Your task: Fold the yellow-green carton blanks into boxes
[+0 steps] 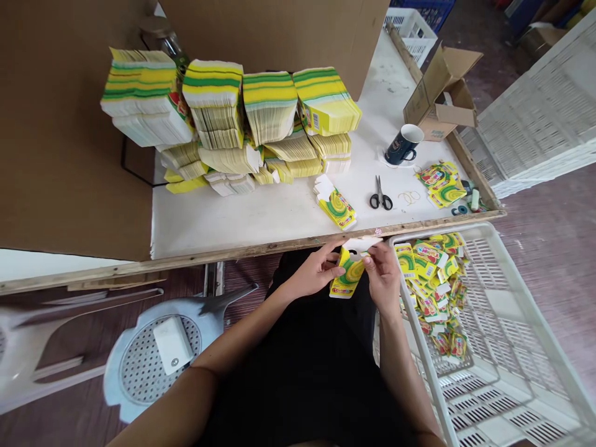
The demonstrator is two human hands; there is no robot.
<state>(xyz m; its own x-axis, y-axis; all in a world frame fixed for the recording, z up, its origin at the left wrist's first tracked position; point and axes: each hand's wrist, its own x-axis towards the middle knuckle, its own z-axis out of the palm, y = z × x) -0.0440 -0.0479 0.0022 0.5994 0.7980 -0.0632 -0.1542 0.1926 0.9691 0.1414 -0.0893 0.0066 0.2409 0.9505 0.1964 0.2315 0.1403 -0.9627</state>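
Note:
A small yellow and green cardboard box (pixel 348 277) with raised white flaps is held between both hands, just off the table's front edge. My left hand (pixel 316 271) grips its left side, thumb across the printed front. At the upper right, my right hand (pixel 382 276) pinches the box near its flaps. On the table ahead lies another carton (pixel 337 205) of the same print, its white flaps toward the stacks. Several tall bundles of flat cartons (pixel 270 107) stand behind it in two layers.
Black-handled scissors (pixel 380 197), a dark mug (pixel 404 144), rubber bands (pixel 410 197) and loose cartons (pixel 442 183) lie on the table (pixel 233 223). Right of me, a white plastic crate (pixel 512 285) contains many folded boxes. A grey stool (pixel 121 372) stands at left; an open cardboard box (pixel 431 105) sits behind.

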